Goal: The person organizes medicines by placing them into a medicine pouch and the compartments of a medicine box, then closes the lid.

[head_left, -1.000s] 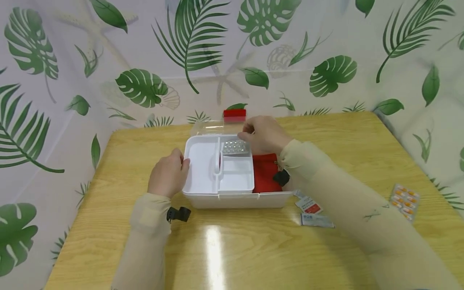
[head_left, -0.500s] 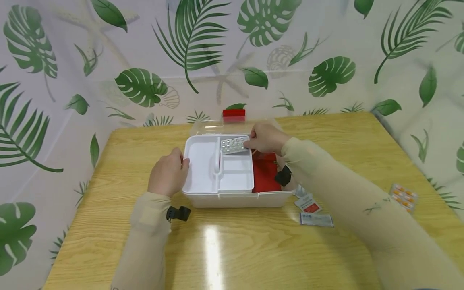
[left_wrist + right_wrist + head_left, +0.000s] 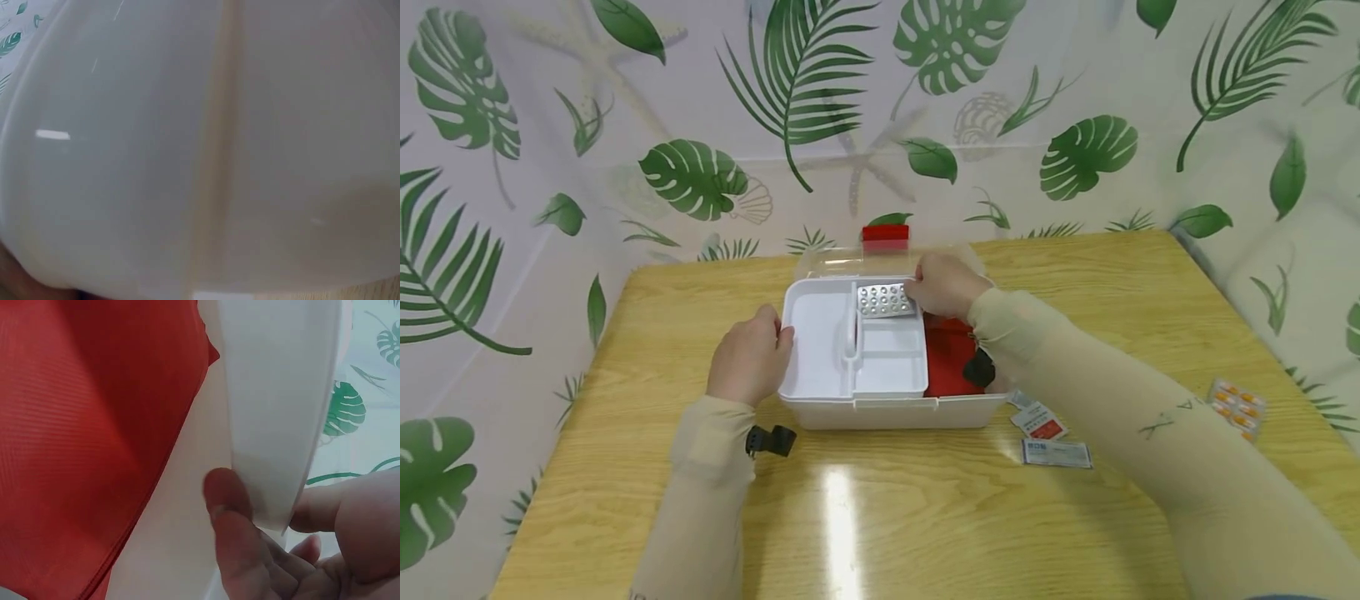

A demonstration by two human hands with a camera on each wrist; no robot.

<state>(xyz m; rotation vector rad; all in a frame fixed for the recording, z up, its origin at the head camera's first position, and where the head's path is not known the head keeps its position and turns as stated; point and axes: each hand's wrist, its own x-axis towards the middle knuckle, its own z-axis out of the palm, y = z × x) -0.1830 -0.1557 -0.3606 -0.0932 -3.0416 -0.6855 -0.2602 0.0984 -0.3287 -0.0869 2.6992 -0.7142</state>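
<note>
A white plastic box (image 3: 827,415) stands on the table, a white divided tray (image 3: 817,342) in its left part and a red pouch (image 3: 951,362) on the right. My left hand (image 3: 749,354) grips the box's left rim; in the left wrist view the white side wall (image 3: 125,187) fills the picture. A silver blister pack (image 3: 883,301) lies in the tray's far right compartment. My right hand (image 3: 946,285) is at that corner; in the right wrist view, its thumb and fingers pinch the tray's white side wall (image 3: 275,412) beside the pouch.
Behind the box lies its clear lid (image 3: 835,263) with a red latch (image 3: 885,237), near the patterned wall. Right of the box are small packets (image 3: 1041,422) and a blue-white box (image 3: 1057,454). An orange capsule blister pack (image 3: 1236,408) lies farther right.
My right hand has come down from above the blister pack to the tray's far right corner. The pack has turned slightly and now lies straighter. My left hand has stayed put.
</note>
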